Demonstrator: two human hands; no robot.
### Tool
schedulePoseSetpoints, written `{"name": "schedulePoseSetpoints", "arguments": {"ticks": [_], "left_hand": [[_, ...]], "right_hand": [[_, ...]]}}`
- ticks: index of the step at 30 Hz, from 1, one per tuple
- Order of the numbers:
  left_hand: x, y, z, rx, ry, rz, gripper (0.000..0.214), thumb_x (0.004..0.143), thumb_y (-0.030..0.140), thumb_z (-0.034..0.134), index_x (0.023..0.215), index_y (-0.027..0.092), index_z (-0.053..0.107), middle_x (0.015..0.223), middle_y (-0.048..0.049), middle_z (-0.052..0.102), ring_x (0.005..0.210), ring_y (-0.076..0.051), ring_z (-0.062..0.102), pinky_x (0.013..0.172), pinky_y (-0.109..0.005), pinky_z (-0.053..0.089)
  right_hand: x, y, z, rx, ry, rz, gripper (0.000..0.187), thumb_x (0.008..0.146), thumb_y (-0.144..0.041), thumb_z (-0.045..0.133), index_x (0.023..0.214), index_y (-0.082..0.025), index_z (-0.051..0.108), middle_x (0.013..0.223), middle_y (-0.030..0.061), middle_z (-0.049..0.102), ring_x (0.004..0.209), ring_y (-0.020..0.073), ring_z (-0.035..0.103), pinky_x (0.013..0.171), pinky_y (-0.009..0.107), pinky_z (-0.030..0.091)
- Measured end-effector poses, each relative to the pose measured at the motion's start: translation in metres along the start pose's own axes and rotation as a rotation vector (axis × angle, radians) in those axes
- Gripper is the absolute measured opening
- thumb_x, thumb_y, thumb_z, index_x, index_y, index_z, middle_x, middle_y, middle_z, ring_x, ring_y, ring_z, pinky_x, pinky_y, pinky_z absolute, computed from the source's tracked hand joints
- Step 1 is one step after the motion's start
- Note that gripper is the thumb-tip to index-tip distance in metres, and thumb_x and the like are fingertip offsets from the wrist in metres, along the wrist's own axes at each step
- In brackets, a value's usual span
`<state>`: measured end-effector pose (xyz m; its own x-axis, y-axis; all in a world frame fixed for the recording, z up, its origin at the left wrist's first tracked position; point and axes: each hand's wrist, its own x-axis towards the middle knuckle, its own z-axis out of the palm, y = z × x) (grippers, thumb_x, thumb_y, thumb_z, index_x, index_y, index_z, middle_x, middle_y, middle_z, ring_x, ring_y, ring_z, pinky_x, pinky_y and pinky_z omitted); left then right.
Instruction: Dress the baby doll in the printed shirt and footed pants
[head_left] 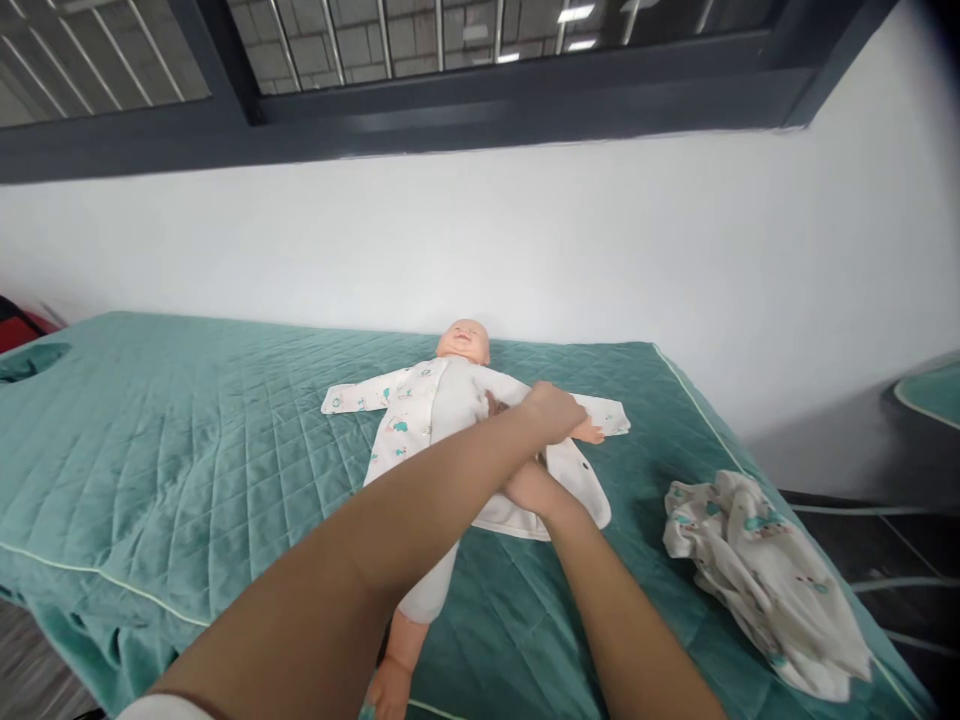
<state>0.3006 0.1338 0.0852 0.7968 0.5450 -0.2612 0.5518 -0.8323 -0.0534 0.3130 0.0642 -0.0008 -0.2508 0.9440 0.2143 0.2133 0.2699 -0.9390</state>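
A baby doll (pixel 463 342) lies on its back, head toward the wall, in a white jacket (pixel 401 425) with teal prints spread open over a plain white body. One jacket sleeve (pixel 354 397) stretches out to the left. On the right, the doll's small hand (pixel 589 431) shows beside the other sleeve (pixel 611 414). My left hand (pixel 555 412) reaches across and is closed around the doll's arm near that hand. Below it, my right hand (pixel 529 487) is at the jacket's open front panel (pixel 581 485); my left forearm hides its fingers. A bare doll leg (pixel 401 645) extends toward me.
A crumpled white garment (pixel 765 580) with teal prints lies near the right edge of the green quilted cover (pixel 225 430). Behind the bed stands a white wall (pixel 375 240) below a dark-framed, barred window (pixel 525 110). A rounded green surface (pixel 934 392) shows at far right.
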Motion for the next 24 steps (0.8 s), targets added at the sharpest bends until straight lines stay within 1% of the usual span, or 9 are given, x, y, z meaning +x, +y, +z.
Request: {"name": "schedulePoseSetpoints", "arguments": {"ticks": [4, 7, 9, 13, 16, 18, 20, 22, 24], "left_hand": [[-0.005, -0.027, 0.002, 0.008, 0.072, -0.030, 0.034, 0.090, 0.014, 0.050, 0.122, 0.017, 0.063, 0.120, -0.0165, 0.071, 0.108, -0.030, 0.069, 0.084, -0.040, 0.052], [-0.008, -0.041, 0.000, 0.002, 0.155, -0.053, 0.038, 0.088, 0.012, 0.049, 0.124, 0.019, 0.060, 0.117, -0.0147, 0.071, 0.104, -0.030, 0.069, 0.080, -0.038, 0.052], [-0.010, -0.047, -0.001, -0.013, 0.188, -0.069, 0.038, 0.087, 0.013, 0.050, 0.124, 0.020, 0.059, 0.116, -0.0134, 0.071, 0.102, -0.029, 0.069, 0.080, -0.038, 0.051], [-0.015, -0.056, 0.002, 0.000, 0.226, -0.096, 0.038, 0.084, 0.014, 0.054, 0.122, 0.020, 0.058, 0.116, -0.0119, 0.070, 0.102, -0.028, 0.068, 0.082, -0.038, 0.051], [-0.020, -0.062, 0.002, -0.006, 0.261, -0.126, 0.036, 0.086, 0.014, 0.051, 0.121, 0.020, 0.057, 0.116, -0.0115, 0.070, 0.102, -0.028, 0.067, 0.082, -0.038, 0.050], [-0.022, -0.066, 0.002, -0.022, 0.282, -0.145, 0.035, 0.087, 0.014, 0.049, 0.120, 0.020, 0.056, 0.115, -0.0112, 0.070, 0.100, -0.027, 0.067, 0.081, -0.037, 0.050], [-0.024, -0.069, 0.002, -0.031, 0.297, -0.154, 0.034, 0.087, 0.015, 0.049, 0.120, 0.021, 0.056, 0.114, -0.0106, 0.070, 0.098, -0.026, 0.067, 0.080, -0.036, 0.049], [-0.026, -0.071, 0.003, -0.029, 0.319, -0.152, 0.035, 0.086, 0.014, 0.049, 0.119, 0.021, 0.056, 0.113, -0.0103, 0.070, 0.098, -0.027, 0.067, 0.079, -0.036, 0.049], [-0.028, -0.072, 0.005, -0.022, 0.341, -0.141, 0.034, 0.086, 0.015, 0.049, 0.118, 0.021, 0.057, 0.112, -0.0099, 0.070, 0.098, -0.028, 0.067, 0.080, -0.037, 0.048]], "right_hand": [[-0.008, -0.029, -0.014, -0.103, -0.104, 0.013, 0.045, 0.090, -0.039, 0.065, 0.132, -0.023, 0.063, 0.141, 0.0093, 0.060, 0.133, 0.0341, 0.052, 0.120, 0.057, 0.032], [-0.014, -0.040, -0.038, -0.084, -0.179, 0.057, 0.049, 0.090, -0.044, 0.064, 0.135, -0.026, 0.060, 0.143, 0.0060, 0.059, 0.134, 0.0303, 0.052, 0.115, 0.050, 0.040], [-0.016, -0.037, -0.055, -0.069, -0.167, 0.136, 0.037, 0.090, -0.043, 0.060, 0.122, -0.023, 0.067, 0.130, 0.0063, 0.067, 0.124, 0.0283, 0.059, 0.110, 0.047, 0.045], [-0.013, -0.017, -0.075, -0.279, 0.117, 0.291, 0.023, 0.089, -0.030, 0.051, 0.093, -0.019, 0.070, 0.103, 0.0078, 0.073, 0.102, 0.0251, 0.067, 0.099, 0.041, 0.048], [-0.005, -0.004, -0.074, -0.661, 0.391, 0.383, 0.027, 0.088, -0.034, 0.055, 0.104, -0.016, 0.067, 0.119, 0.0151, 0.068, 0.112, 0.0303, 0.062, 0.098, 0.044, 0.046], [0.001, 0.000, -0.070, -0.835, 0.455, 0.462, 0.037, 0.085, -0.044, 0.062, 0.107, -0.015, 0.065, 0.123, 0.0197, 0.064, 0.118, 0.0359, 0.057, 0.097, 0.048, 0.044], [0.006, 0.002, -0.069, -0.781, 0.467, 0.511, 0.036, 0.078, -0.049, 0.069, 0.093, -0.017, 0.065, 0.109, 0.0181, 0.067, 0.112, 0.0370, 0.059, 0.094, 0.048, 0.043], [0.009, 0.004, -0.074, -0.528, 0.543, 0.485, 0.027, 0.069, -0.043, 0.074, 0.071, -0.019, 0.060, 0.083, 0.0112, 0.066, 0.096, 0.0331, 0.062, 0.087, 0.043, 0.043], [0.008, 0.007, -0.084, -0.285, 0.654, 0.409, 0.025, 0.065, -0.040, 0.070, 0.062, -0.021, 0.053, 0.067, 0.0054, 0.060, 0.083, 0.0276, 0.060, 0.079, 0.038, 0.043]]}}
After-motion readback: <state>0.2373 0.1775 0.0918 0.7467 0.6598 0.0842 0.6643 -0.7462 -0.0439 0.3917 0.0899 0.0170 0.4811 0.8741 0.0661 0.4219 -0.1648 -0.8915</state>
